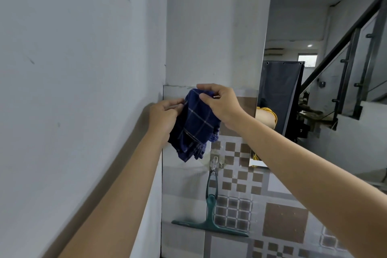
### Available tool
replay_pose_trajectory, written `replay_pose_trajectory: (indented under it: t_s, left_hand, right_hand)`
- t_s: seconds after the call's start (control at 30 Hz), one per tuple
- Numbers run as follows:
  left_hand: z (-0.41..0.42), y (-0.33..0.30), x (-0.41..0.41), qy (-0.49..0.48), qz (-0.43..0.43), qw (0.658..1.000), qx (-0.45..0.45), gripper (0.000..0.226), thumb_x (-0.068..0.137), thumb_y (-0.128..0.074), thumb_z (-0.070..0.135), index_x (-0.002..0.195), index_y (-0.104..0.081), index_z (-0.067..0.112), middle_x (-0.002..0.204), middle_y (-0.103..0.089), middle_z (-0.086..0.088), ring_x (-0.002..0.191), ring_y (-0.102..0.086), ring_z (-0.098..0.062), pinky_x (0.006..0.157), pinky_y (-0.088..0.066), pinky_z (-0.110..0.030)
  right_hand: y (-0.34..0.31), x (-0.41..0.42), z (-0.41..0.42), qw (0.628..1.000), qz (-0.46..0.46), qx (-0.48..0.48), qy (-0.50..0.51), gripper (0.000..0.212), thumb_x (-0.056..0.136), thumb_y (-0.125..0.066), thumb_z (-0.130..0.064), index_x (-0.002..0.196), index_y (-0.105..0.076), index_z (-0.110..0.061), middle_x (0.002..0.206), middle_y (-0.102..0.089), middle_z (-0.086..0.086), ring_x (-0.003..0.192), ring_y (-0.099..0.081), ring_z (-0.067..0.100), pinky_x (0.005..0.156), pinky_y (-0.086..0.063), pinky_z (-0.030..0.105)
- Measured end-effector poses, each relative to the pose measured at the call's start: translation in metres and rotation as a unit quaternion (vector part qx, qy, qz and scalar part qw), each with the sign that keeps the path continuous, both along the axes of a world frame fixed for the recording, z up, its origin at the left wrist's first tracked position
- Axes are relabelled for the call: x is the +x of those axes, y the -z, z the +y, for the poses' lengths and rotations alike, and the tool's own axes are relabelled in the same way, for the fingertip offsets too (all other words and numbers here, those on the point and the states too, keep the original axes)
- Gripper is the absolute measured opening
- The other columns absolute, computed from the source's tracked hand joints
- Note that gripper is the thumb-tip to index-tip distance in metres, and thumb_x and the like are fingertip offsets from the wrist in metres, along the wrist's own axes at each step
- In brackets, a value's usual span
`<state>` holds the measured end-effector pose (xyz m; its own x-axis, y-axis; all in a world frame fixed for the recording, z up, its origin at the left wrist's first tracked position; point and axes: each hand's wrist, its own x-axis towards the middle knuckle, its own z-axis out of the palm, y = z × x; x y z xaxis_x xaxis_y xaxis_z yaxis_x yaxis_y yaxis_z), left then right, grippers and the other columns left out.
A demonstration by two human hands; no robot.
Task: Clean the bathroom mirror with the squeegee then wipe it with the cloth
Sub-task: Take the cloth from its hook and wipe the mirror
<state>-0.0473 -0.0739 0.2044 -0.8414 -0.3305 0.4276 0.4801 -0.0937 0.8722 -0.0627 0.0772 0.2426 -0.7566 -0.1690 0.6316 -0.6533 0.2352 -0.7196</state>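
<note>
Blue cloth (194, 123) in both hands, squeegee (210, 213) hung

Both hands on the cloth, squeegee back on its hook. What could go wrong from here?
1. The cloth is bunched between the left hand and right hand; wiped like that, it may streak.
2. It hangs just above the hook holding the squeegee; a snag could knock the squeegee off.
3. The mirror is to the right, seen edge-on, so coverage is hard to judge.
</note>
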Motion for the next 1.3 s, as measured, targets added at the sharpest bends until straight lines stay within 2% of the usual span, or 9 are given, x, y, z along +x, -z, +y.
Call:
replay_pose_trajectory:
  t_s: [0.1, 0.27, 0.47, 0.67, 0.83, 0.97, 1.1, 1.2, 1.3]
  left_hand:
    - [0.000, -0.013, 0.008, -0.011, 0.010, 1.000, -0.001, 0.017, 0.086, -0.060, 0.003, 0.086, -0.070, 0.017, 0.089, -0.072, -0.005, 0.084, -0.068, -0.018, 0.077, -0.055, -0.030]
    - [-0.001, -0.025, 0.012, -0.024, 0.005, 0.999, -0.029, 0.022, 0.086, -0.059, 0.003, 0.080, -0.070, 0.022, 0.089, -0.071, -0.003, 0.085, -0.067, -0.019, 0.080, -0.054, -0.030]
    - [-0.006, -0.042, 0.015, -0.043, 0.025, 0.999, -0.014, 0.020, 0.087, -0.057, 0.001, 0.089, -0.070, 0.016, 0.088, -0.071, -0.006, 0.078, -0.067, -0.018, 0.071, -0.054, -0.026]
    - [-0.007, -0.039, 0.026, -0.021, 0.041, 0.998, -0.039, 0.012, 0.081, -0.068, 0.011, 0.087, -0.073, 0.020, 0.087, -0.074, -0.003, 0.082, -0.070, -0.019, 0.078, -0.056, -0.034]
    - [-0.001, -0.041, 0.044, -0.001, 0.073, 0.994, -0.080, 0.015, 0.077, -0.071, 0.006, 0.080, -0.075, 0.021, 0.085, -0.074, -0.003, 0.082, -0.070, -0.020, 0.079, -0.055, -0.034]
    - [0.007, -0.049, 0.063, 0.076, 0.099, 0.991, -0.054, 0.022, 0.077, -0.066, -0.002, 0.074, -0.075, 0.018, 0.079, -0.074, -0.003, 0.078, -0.069, -0.021, 0.075, -0.054, -0.032]
    - [0.021, -0.055, 0.076, 0.193, 0.099, 0.976, 0.001, 0.032, 0.079, -0.058, -0.006, 0.065, -0.075, 0.018, 0.072, -0.073, -0.001, 0.071, -0.068, -0.018, 0.068, -0.055, -0.029]
    - [0.037, -0.056, 0.086, 0.260, 0.088, 0.961, 0.020, 0.029, 0.078, -0.056, -0.003, 0.065, -0.074, 0.016, 0.071, -0.073, -0.003, 0.069, -0.069, -0.019, 0.062, -0.056, -0.027]
    - [0.051, -0.057, 0.092, 0.305, 0.101, 0.947, 0.019, 0.015, 0.072, -0.061, 0.000, 0.073, -0.071, 0.011, 0.076, -0.072, -0.008, 0.072, -0.068, -0.025, 0.064, -0.057, -0.031]
  right_hand:
    - [-0.008, 0.003, 0.001, 1.000, 0.018, -0.001, -0.007, 0.024, 0.094, -0.057, -0.009, 0.115, -0.068, -0.014, 0.107, -0.066, -0.001, 0.099, -0.062, 0.016, 0.085, -0.054, 0.027]
    - [-0.015, 0.005, 0.004, 0.999, 0.040, 0.034, 0.010, 0.024, 0.094, -0.057, -0.008, 0.115, -0.068, -0.012, 0.109, -0.064, -0.001, 0.095, -0.059, 0.011, 0.076, -0.051, 0.016]
    - [-0.034, 0.004, 0.009, 0.996, 0.061, 0.046, 0.036, 0.023, 0.092, -0.060, -0.008, 0.110, -0.071, -0.017, 0.119, -0.058, 0.005, 0.103, -0.057, 0.020, 0.093, -0.050, 0.030]
    - [-0.033, 0.022, 0.018, 0.999, 0.040, 0.014, 0.002, 0.014, 0.079, -0.077, -0.020, 0.092, -0.072, -0.024, 0.102, -0.068, 0.002, 0.086, -0.065, 0.020, 0.073, -0.058, 0.029]
    - [-0.031, 0.050, 0.038, 0.999, 0.038, 0.014, -0.026, 0.024, 0.078, -0.076, -0.011, 0.099, -0.071, -0.021, 0.099, -0.067, 0.002, 0.087, -0.067, 0.023, 0.073, -0.061, 0.035]
    - [-0.028, 0.073, 0.060, 0.982, -0.037, -0.077, -0.168, 0.037, 0.072, -0.076, -0.004, 0.106, -0.068, -0.016, 0.100, -0.070, 0.004, 0.082, -0.070, 0.021, 0.072, -0.060, 0.033]
    - [-0.014, 0.080, 0.075, 0.943, -0.075, -0.148, -0.290, 0.045, 0.046, -0.088, -0.013, 0.089, -0.075, -0.016, 0.089, -0.075, 0.004, 0.078, -0.071, 0.019, 0.072, -0.059, 0.030]
    - [-0.009, 0.086, 0.078, 0.928, -0.073, -0.159, -0.328, 0.045, 0.040, -0.092, -0.011, 0.082, -0.077, -0.016, 0.087, -0.076, 0.005, 0.078, -0.071, 0.019, 0.073, -0.059, 0.029]
    - [-0.010, 0.098, 0.076, 0.924, -0.063, -0.182, -0.331, 0.032, 0.045, -0.080, -0.003, 0.075, -0.076, -0.014, 0.080, -0.075, 0.005, 0.072, -0.071, 0.018, 0.069, -0.059, 0.029]
